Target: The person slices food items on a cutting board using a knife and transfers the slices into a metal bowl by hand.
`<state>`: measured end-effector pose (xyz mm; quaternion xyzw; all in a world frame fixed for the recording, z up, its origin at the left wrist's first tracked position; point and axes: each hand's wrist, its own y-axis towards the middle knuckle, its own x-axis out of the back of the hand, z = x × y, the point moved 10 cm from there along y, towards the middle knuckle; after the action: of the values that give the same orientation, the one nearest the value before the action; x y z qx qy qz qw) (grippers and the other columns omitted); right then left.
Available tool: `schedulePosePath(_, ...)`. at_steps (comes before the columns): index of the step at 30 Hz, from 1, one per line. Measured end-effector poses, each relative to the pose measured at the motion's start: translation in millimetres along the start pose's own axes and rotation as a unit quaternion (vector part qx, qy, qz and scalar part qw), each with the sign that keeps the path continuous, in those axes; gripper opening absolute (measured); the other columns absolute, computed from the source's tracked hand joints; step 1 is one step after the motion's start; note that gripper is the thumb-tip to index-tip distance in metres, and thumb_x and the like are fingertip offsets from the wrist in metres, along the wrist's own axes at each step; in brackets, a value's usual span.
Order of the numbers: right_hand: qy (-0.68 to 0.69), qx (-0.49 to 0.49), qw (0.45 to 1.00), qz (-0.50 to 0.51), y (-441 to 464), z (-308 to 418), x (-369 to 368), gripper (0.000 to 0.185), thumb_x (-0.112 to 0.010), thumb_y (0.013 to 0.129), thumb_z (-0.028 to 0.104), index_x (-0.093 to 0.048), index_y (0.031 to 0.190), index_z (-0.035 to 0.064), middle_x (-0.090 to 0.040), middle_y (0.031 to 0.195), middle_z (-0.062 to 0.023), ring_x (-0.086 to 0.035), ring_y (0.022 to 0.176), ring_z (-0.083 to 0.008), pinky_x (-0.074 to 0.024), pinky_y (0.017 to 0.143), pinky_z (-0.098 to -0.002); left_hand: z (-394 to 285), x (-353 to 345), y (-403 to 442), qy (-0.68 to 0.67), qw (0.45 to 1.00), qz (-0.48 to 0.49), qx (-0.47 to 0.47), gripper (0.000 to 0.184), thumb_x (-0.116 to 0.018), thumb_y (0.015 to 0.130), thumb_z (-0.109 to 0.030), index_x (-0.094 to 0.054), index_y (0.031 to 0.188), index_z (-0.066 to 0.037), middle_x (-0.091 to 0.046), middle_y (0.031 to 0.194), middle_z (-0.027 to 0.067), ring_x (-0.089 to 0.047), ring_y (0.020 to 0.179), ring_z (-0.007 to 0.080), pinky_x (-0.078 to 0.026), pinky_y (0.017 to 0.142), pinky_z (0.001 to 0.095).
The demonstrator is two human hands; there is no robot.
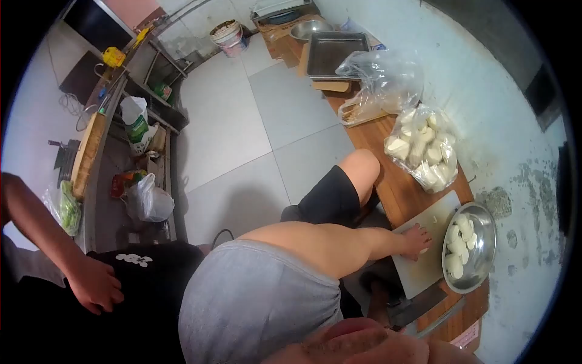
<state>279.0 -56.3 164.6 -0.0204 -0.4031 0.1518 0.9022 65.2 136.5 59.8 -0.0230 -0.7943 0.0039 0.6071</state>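
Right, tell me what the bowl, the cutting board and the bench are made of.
Bowl: metal, likely stainless steel, polished; it's silvery with bright reflections.
Cutting board: probably plastic, smooth; it's pale, with no visible grain.
Bench: wood or wood-look laminate, perhaps varnished; brown with darker streaks.

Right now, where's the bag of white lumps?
In the head view's right half, the bag of white lumps is on the wooden table, between the crinkly clear bag and the cutting board.

Items by count: two metal bowls; one dark rectangular tray; one white cutting board; one open bucket; one bag of white pieces
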Motion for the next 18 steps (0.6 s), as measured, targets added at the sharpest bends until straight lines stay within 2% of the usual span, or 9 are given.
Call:
schedulePosePath(2, 0.006, -0.010, 1.000, -0.018, 2, -7, 12, 0.056, -0.056, 0.099, 0.013, -0.041, 0.152, 0.0047, -0.052, 0.146, -0.0245, -0.056, 0.129, -0.0355, -0.0461, 0.104, -0.0383, 4, 4, 5, -0.002, 1.000, 0.002, -0.003, 0.078, -0.070, 0.079, -0.057, -0.052, 0.137, -0.008, -0.052, 0.137, 0.0112, -0.047, 0.128, 0.0292, -0.038, 0.098, 0.0474)
schedulePosePath(6, 0.017, -0.060, 0.990, -0.124, 5, -42, 57, 0.055, -0.056, 0.101, 0.015, -0.041, 0.153, 0.0044, -0.051, 0.147, -0.0239, -0.055, 0.130, -0.0341, -0.0459, 0.104, -0.0377, 0, -2, 9, 0.011, 1.000, -0.017, -0.002, 0.070, -0.072, 0.078, -0.052, -0.056, 0.130, -0.008, -0.053, 0.136, 0.0113, -0.052, 0.123, 0.0296, -0.039, 0.097, 0.0481)
schedulePosePath(9, 0.017, -0.094, 0.976, -0.193, 2, -70, 96, 0.055, -0.056, 0.101, 0.017, -0.040, 0.153, 0.0043, -0.051, 0.148, -0.0235, -0.055, 0.131, -0.0332, -0.0458, 0.104, -0.0374, 2, 3, 10, -0.012, 0.999, -0.020, -0.037, 0.065, -0.072, 0.077, -0.049, -0.060, 0.125, -0.007, -0.059, 0.128, 0.0146, -0.058, 0.116, 0.0321, -0.044, 0.095, 0.0499)
schedulePosePath(11, 0.025, -0.109, 0.968, -0.226, -6, -90, 123, 0.055, -0.056, 0.102, 0.018, -0.040, 0.153, 0.0042, -0.050, 0.148, -0.0232, -0.055, 0.131, -0.0327, -0.0457, 0.104, -0.0371, 12, 4, 17, -0.100, 0.991, 0.088, -0.002, 0.063, -0.073, 0.075, -0.048, -0.062, 0.123, -0.009, -0.065, 0.121, 0.0172, -0.062, 0.114, 0.0344, -0.048, 0.095, 0.0510)
schedulePosePath(12, 0.025, -0.122, 0.963, -0.238, -18, -91, 134, 0.055, -0.056, 0.102, 0.018, -0.040, 0.153, 0.0042, -0.050, 0.149, -0.0231, -0.055, 0.131, -0.0324, -0.0457, 0.105, -0.0370, 23, 19, 7, -0.134, 0.990, 0.006, 0.036, 0.065, -0.074, 0.075, -0.050, -0.063, 0.125, -0.010, -0.067, 0.118, 0.0178, -0.063, 0.114, 0.0352, -0.050, 0.096, 0.0500)
schedulePosePath(14, 0.037, -0.102, 0.962, -0.251, -24, -95, 139, 0.056, -0.054, 0.104, 0.023, -0.039, 0.154, 0.0039, -0.049, 0.150, -0.0216, -0.053, 0.132, -0.0306, -0.0452, 0.105, -0.0364, 34, 42, -6, -0.231, 0.967, 0.055, 0.094, 0.072, -0.076, 0.076, -0.057, -0.061, 0.128, -0.010, -0.064, 0.126, 0.0187, -0.061, 0.117, 0.0370, -0.049, 0.100, 0.0489)
schedulePosePath(15, 0.139, -0.131, 0.947, -0.257, -29, -125, 129, 0.056, -0.054, 0.104, 0.019, -0.037, 0.155, 0.0041, -0.054, 0.143, -0.0182, -0.057, 0.114, -0.0247, -0.0482, 0.093, -0.0323, 29, 61, -11, -0.252, 0.955, 0.124, 0.100, 0.075, -0.076, 0.077, -0.058, -0.058, 0.131, -0.008, -0.063, 0.128, 0.0199, -0.060, 0.120, 0.0377, -0.049, 0.101, 0.0480)
schedulePosePath(16, 0.238, -0.159, 0.919, -0.270, -36, -157, 119, 0.057, -0.054, 0.104, 0.015, -0.034, 0.156, 0.0042, -0.059, 0.136, -0.0147, -0.061, 0.097, -0.0189, -0.0513, 0.080, -0.0282, 29, 86, -11, -0.256, 0.964, 0.025, 0.064, 0.079, -0.076, 0.078, -0.057, -0.056, 0.133, -0.004, -0.062, 0.130, 0.0219, -0.059, 0.120, 0.0383, -0.049, 0.101, 0.0468)
schedulePosePath(18, 0.410, -0.124, 0.866, -0.259, -27, -132, 114, 0.059, -0.053, 0.104, 0.008, -0.031, 0.158, 0.0111, -0.056, 0.087, -0.0006, -0.048, 0.063, -0.0069, -0.0407, 0.054, -0.0218, 16, 130, 1, -0.264, 0.964, -0.002, 0.046, 0.083, -0.080, 0.078, -0.051, -0.053, 0.137, 0.002, -0.060, 0.133, 0.0240, -0.058, 0.125, 0.0368, -0.046, 0.106, 0.0444)
